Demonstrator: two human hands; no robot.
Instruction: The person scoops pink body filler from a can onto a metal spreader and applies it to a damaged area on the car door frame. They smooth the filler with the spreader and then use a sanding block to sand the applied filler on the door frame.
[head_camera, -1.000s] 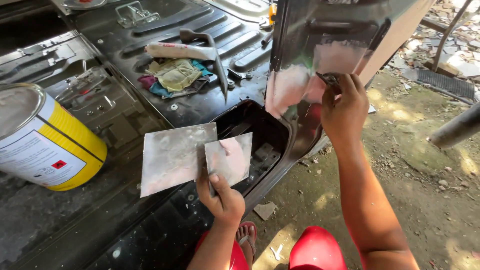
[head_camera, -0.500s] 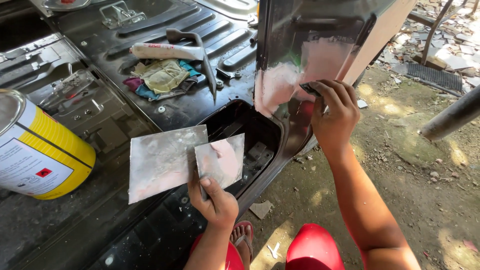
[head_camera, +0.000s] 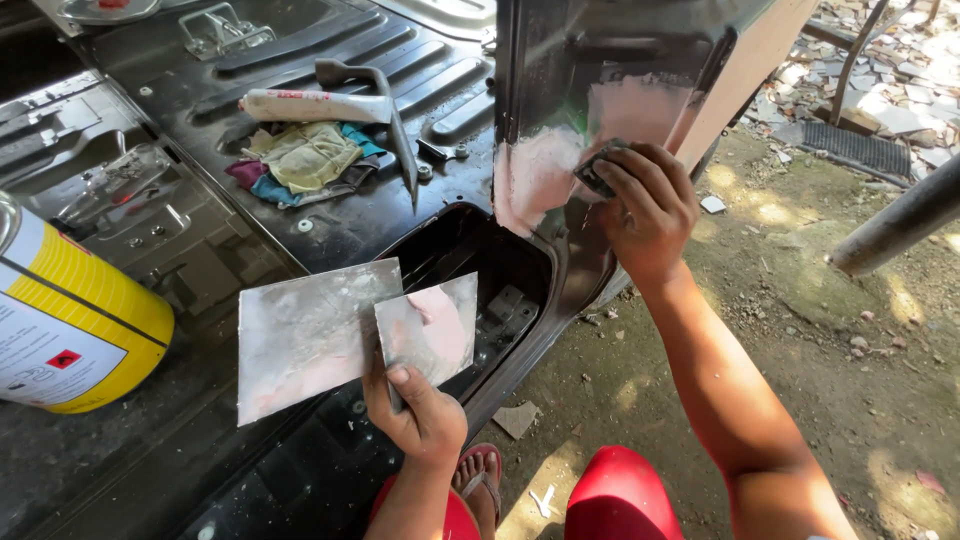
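1. Pink putty (head_camera: 540, 175) covers part of the upright dark metal panel (head_camera: 600, 60).
2. The right hand (head_camera: 650, 205) presses a small dark spreader (head_camera: 597, 170) on the putty, fingers wrapped tight around it.
3. The left hand (head_camera: 420, 415) grips two flat metal plates (head_camera: 310, 335) by the corner; the small one has pink putty on it.
4. A yellow and white can (head_camera: 70, 320) stands near, at the left.
5. Rags (head_camera: 305, 160), a white tube (head_camera: 315, 105) and a bent metal tool (head_camera: 390, 110) lie further back on the black car floor (head_camera: 200, 230).
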